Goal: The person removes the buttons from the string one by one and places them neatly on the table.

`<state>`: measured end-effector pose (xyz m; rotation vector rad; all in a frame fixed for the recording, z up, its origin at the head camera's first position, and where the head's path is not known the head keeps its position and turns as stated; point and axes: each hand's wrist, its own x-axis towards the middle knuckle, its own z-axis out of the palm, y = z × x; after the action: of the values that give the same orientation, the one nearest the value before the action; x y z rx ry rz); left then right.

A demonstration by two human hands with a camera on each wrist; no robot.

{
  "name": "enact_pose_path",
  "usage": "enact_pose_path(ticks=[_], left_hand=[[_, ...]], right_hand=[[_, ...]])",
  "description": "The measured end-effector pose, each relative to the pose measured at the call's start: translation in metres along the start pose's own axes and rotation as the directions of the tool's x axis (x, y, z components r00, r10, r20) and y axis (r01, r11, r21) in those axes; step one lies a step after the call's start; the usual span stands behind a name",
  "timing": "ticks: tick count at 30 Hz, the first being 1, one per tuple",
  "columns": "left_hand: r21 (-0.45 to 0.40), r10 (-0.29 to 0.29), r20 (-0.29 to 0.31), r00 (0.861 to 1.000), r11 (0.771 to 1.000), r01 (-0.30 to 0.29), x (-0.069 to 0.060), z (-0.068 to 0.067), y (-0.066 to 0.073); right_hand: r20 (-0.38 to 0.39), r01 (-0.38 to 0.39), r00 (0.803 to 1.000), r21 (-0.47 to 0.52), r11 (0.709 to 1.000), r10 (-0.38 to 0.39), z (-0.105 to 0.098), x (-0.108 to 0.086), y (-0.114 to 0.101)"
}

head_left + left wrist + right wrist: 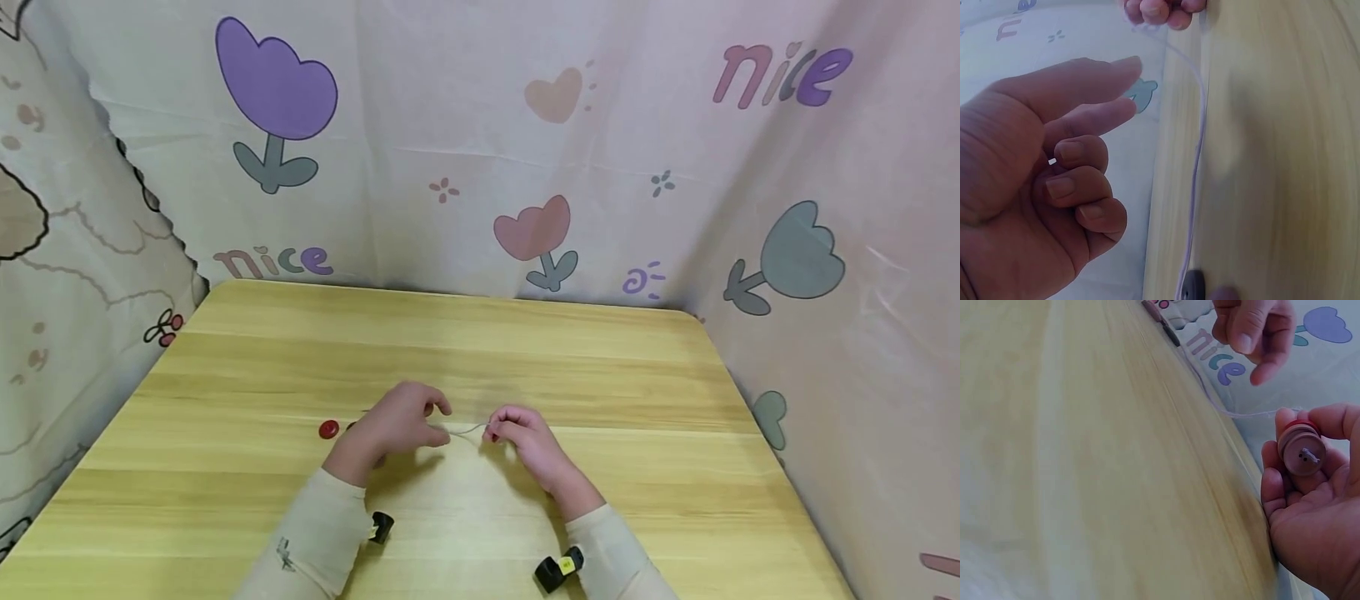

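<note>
My right hand holds a small stack of buttons, brown in front with a red one behind. A knotted end of cord pokes through the front button's holes. From the stack a thin pale cord runs left, past my left hand. That hand hovers near the cord with thumb and forefinger apart, its other fingers loosely bent, nothing between them. On the table beyond it lie a red button and a dark button, the latter partly hidden by the left hand in the head view.
The wooden table has its back edge against a patterned curtain. Black wrist cameras hang under both sleeves, one at the left sleeve and one at the right sleeve.
</note>
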<state>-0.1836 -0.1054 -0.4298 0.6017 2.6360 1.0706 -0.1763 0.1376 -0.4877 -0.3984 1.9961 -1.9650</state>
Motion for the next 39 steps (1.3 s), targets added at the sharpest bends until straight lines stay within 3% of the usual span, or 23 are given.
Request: enact_pose_path(ticks=[8,24,32,39], left_hand=[[-0.013,0.036,0.037,0.999,0.999,-0.035,0.006,0.008,0.008],[0.039,0.189,0.015,0.982,0.981,-0.189,0.017,0.025,0.014],[0.071,0.226,-0.013,0.974,0.972,-0.224,0.020,0.028,0.018],[0.035,0.226,-0.016,0.974,0.974,-0.225,0.020,0.028,0.019]], right_hand=[[0.005,-0.024,1.000,-0.007,1.000,0.024,0.002,-0.003,-0.001],[0.034,-0.006,0.999,-0.002,1.000,0.006,0.002,-0.004,-0.002],[0.062,-0.003,0.998,0.000,1.000,0.003,0.002,-0.003,-0.001],[0.089,-0.006,0.996,0.004,1.000,0.005,0.000,-0.002,-0.003]])
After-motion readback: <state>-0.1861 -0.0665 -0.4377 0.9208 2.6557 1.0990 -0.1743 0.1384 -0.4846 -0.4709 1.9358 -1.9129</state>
